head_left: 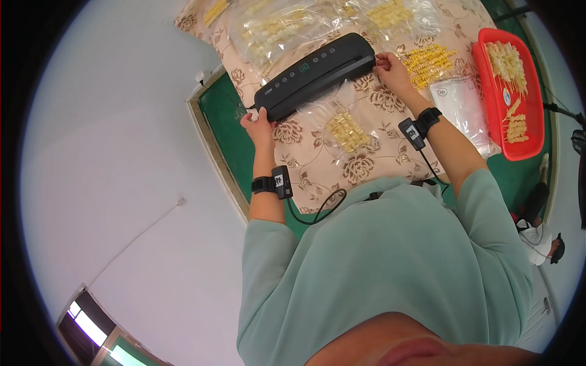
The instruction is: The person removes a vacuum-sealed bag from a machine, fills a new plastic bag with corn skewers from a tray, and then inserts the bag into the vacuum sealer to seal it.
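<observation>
A black vacuum sealer (pixel 314 76) with a lit display lies across the patterned cloth. My left hand (pixel 259 127) is at its left end, thumb on top and fingers curled round the corner. At the opposite end, the fingers of my right hand (pixel 392 72) are bent against the sealer's edge. A clear plastic bag (pixel 326 113) runs out from under the sealer's near side, and its mouth is hidden there. Inside that bag lie several yellow skewers (pixel 348 131). Both wrists carry black strapped devices with cables.
A red basket (pixel 540 116) holding pale skewers stands at the right. Beside it is a stack of clear bags (pixel 458 107). Loose yellow skewers (pixel 430 64) and filled bags (pixel 281 33) lie farther back. Another person (pixel 537 238) shows at the far right.
</observation>
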Action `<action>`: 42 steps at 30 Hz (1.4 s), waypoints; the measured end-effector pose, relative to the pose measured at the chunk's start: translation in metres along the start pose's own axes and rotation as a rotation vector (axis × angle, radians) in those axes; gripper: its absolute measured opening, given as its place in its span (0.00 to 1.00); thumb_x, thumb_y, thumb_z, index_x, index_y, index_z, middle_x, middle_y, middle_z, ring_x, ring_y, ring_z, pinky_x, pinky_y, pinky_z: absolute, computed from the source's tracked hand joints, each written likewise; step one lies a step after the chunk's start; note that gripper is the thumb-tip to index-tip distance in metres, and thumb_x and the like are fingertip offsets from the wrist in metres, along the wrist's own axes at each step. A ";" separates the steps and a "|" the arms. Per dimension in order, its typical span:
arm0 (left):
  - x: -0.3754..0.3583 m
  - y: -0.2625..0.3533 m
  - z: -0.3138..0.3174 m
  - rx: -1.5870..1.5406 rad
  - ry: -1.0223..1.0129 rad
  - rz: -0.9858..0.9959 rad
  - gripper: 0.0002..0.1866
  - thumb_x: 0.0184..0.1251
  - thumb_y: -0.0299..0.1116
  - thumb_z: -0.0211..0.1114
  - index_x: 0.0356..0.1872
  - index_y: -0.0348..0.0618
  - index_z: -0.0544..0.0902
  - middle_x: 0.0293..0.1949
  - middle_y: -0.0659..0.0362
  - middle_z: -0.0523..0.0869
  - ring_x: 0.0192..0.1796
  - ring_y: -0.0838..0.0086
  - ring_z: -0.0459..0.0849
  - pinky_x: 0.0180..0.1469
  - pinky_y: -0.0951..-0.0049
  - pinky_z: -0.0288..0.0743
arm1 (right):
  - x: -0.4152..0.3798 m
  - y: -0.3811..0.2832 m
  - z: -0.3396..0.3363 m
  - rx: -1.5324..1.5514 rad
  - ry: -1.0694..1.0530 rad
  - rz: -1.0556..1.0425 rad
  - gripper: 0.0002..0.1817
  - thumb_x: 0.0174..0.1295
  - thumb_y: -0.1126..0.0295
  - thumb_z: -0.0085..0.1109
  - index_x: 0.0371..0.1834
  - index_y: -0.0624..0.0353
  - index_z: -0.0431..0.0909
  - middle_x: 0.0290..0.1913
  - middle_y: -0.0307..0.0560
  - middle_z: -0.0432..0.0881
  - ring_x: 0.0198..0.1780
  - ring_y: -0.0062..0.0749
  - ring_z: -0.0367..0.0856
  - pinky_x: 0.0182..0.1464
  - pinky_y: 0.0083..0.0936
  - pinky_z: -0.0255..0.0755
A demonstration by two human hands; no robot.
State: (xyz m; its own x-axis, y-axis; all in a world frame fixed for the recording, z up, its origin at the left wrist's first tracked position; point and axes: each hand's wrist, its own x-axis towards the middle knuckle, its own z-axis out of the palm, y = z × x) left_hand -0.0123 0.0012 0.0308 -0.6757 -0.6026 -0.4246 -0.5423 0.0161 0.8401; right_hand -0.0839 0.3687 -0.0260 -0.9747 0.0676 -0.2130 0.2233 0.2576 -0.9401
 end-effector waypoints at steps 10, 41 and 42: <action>0.033 0.021 -0.004 -0.015 0.049 -0.046 0.30 0.60 0.33 0.70 0.53 0.41 0.58 0.33 0.49 0.76 0.17 0.70 0.75 0.19 0.72 0.74 | 0.005 0.013 0.010 -0.152 0.106 0.040 0.15 0.53 0.74 0.67 0.45 0.61 0.78 0.35 0.45 0.82 0.36 0.28 0.82 0.42 0.24 0.78; -0.082 -0.055 0.012 -0.302 -0.828 -0.317 0.18 0.70 0.37 0.63 0.55 0.39 0.74 0.44 0.57 0.84 0.48 0.73 0.83 0.56 0.70 0.76 | -0.093 -0.029 0.038 0.564 -0.612 0.583 0.11 0.74 0.63 0.47 0.50 0.53 0.76 0.49 0.34 0.81 0.49 0.18 0.78 0.46 0.25 0.77; -0.090 -0.056 0.013 -0.316 -0.911 -0.296 0.19 0.69 0.33 0.63 0.58 0.40 0.73 0.46 0.57 0.84 0.51 0.73 0.82 0.59 0.69 0.75 | -0.096 -0.035 0.035 0.639 -0.622 0.621 0.11 0.74 0.62 0.47 0.51 0.53 0.76 0.50 0.34 0.81 0.50 0.19 0.79 0.48 0.26 0.78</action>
State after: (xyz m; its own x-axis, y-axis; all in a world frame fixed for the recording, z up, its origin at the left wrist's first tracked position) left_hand 0.0720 0.0651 0.0172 -0.7312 0.2932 -0.6159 -0.6821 -0.3273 0.6540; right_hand 0.0017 0.3195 0.0179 -0.5671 -0.5336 -0.6275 0.8083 -0.2141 -0.5485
